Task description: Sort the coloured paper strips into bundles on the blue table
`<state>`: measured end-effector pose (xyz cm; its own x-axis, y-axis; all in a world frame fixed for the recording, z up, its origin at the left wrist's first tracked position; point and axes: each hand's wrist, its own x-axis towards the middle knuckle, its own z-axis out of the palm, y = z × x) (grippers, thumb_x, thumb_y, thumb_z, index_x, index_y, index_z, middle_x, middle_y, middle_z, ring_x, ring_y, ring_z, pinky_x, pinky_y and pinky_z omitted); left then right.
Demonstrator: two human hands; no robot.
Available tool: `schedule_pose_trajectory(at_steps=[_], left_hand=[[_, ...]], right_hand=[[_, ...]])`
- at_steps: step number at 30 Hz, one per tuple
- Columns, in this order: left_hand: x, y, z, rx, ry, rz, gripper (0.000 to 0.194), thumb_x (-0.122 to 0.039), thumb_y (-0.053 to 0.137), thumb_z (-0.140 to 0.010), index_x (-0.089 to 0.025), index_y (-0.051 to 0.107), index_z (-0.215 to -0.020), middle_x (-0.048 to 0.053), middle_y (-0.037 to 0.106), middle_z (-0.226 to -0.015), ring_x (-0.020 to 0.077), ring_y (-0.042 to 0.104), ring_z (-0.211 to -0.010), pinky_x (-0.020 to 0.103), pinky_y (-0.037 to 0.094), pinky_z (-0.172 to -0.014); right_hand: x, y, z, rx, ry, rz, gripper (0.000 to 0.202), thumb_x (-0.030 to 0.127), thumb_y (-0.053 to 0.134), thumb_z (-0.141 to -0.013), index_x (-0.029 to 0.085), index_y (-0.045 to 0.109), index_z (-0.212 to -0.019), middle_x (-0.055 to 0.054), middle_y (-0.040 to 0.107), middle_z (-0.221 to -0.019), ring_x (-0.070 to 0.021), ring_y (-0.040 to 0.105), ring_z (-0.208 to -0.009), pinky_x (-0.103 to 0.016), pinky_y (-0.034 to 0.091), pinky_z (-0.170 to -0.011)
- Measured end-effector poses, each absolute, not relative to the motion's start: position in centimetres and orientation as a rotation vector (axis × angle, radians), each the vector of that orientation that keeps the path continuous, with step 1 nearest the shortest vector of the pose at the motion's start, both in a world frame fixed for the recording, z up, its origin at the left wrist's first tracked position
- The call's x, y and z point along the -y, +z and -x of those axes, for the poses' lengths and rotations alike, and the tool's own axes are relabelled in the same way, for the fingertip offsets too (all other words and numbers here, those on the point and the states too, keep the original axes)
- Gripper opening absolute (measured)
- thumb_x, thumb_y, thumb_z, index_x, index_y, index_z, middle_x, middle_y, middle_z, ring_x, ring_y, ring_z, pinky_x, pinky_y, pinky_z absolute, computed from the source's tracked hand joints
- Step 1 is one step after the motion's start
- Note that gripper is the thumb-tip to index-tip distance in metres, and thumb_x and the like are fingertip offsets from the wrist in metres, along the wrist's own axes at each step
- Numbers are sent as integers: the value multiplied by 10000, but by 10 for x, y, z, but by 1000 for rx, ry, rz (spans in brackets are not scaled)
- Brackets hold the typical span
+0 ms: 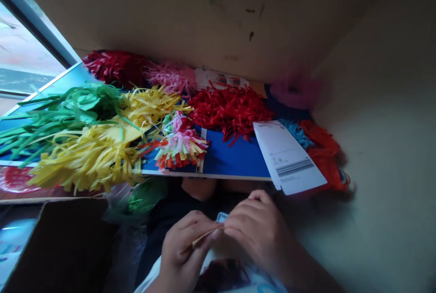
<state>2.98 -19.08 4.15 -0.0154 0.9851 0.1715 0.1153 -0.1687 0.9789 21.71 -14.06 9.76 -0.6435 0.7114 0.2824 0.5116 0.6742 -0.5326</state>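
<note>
Beyond, blue table [235,159] strewn with coloured fringes [231,106]. Below near edge, narrow tan strip [204,237] pinched in fingers of left hand [185,244] and right hand [260,227]; long axis slanting up rightward, mostly nearer left.

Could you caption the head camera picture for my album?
Left hand and right hand hold a thin tan strip before a blue tabletop heaped with bright fringed bundles.
</note>
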Motion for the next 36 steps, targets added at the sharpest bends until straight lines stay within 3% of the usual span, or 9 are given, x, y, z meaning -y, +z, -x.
schedule_pose_trajectory(at_steps=[4, 12, 22, 27, 32, 36], left_hand=[[190, 39, -27, -1334, 1317, -1336, 114, -256, 694, -801, -291, 800, -782, 36, 735, -718, 194, 695, -669, 230, 532, -576], [192, 42, -23, -1266, 1306, -1367, 114, -259, 687, -813, -265, 788, -761, 29, 726, -701, 188, 688, -682, 230, 535, -583], [186, 40, -22, -1136, 1321, -1501, 177, -167, 639, -853, -300, 751, -889, -11, 707, -753, 147, 674, -728, 216, 541, -627], [184, 54, -13, -1187, 1197, -1892, 364, -270, 696, -825, -284, 642, -1185, 36, 706, -987, 209, 648, -937, 340, 506, -815], [180, 60, -19, -1174, 1090, -2183, 186, -126, 598, -872, -270, 656, -974, -67, 692, -733, 112, 604, -637, 337, 378, -761], [178, 57, -16, -1198, 1100, -2076, 164, -122, 536, -900, -253, 632, -927, -66, 703, -778, 107, 611, -655, 338, 357, -768]], right_hand=[[133, 101, -228, 2398, 578, 990, 130, 315, 646, -915, 189, 627, -887, 15, 723, -782, -145, 647, -702, -346, 329, -747], [131, 105, -229, 2367, 735, 938, 169, 238, 609, -933, 196, 647, -774, 34, 691, -701, -116, 612, -661, -338, 326, -731], [130, 98, -234, 2282, 763, 905, 143, 202, 651, -905, 190, 654, -762, 27, 695, -700, -123, 609, -661, -337, 315, -710], [135, 92, -230, 2343, 668, 921, 165, 166, 616, -907, 186, 646, -747, 19, 688, -677, -124, 589, -643, -343, 300, -695], [136, 87, -229, 2356, 731, 899, 186, 216, 616, -917, 189, 658, -738, 15, 693, -663, -127, 602, -641, -344, 323, -702], [128, 91, -240, 2279, 956, 936, 208, 316, 652, -912, 189, 676, -749, 6, 718, -706, -129, 635, -672, -322, 369, -704]])
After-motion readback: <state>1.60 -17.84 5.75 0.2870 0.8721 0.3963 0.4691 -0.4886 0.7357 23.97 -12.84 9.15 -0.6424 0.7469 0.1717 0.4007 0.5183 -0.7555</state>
